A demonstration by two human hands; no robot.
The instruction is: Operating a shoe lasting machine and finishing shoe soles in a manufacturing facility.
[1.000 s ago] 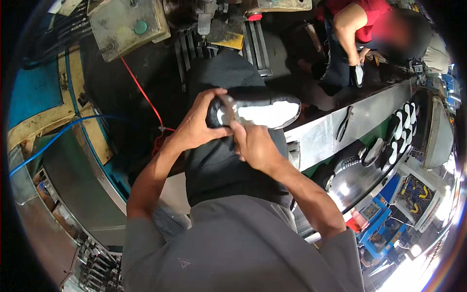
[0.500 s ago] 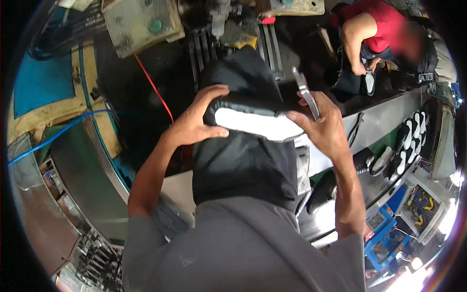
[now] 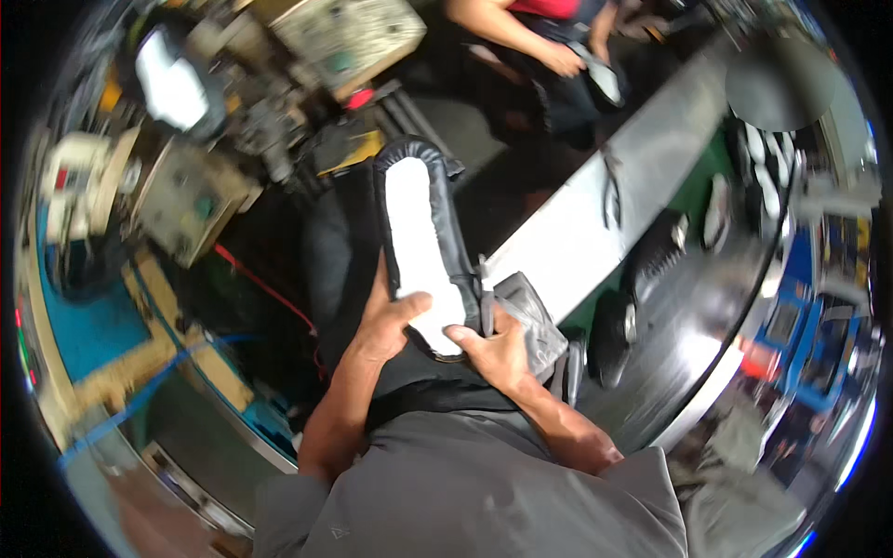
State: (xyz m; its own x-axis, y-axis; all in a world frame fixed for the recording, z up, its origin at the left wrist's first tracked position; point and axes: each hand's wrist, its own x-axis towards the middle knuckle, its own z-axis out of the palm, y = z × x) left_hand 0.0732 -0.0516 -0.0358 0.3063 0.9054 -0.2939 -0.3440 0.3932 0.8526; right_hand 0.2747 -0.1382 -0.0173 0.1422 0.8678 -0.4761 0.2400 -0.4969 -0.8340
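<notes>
A black shoe upper with a white underside [image 3: 417, 223] is held bottom-up over my lap, its long axis pointing away from me. My left hand [image 3: 379, 325] grips the near end from the left, thumb on the white surface. My right hand [image 3: 500, 352] closes round the same end from the right, its thumb on the white too. A slim silver metal hand tool [image 3: 486, 302] stays in the right hand, against the shoe's side; its kind is partly hidden by the fingers. Beneath lies dark cloth over my legs.
Right of me runs a metal ledge [image 3: 567, 242], with black shoes [image 3: 609, 339] beyond it and several white-bottomed ones farther off. A person's hand [image 3: 563, 60] works on another shoe ahead. Boxy machinery [image 3: 186, 200] stands left; another white-bottomed shoe [image 3: 172, 84] is at far left.
The shoe has turned from lying crosswise to pointing away from me. Both hands have come together at its near end. The view has swung to the right.
</notes>
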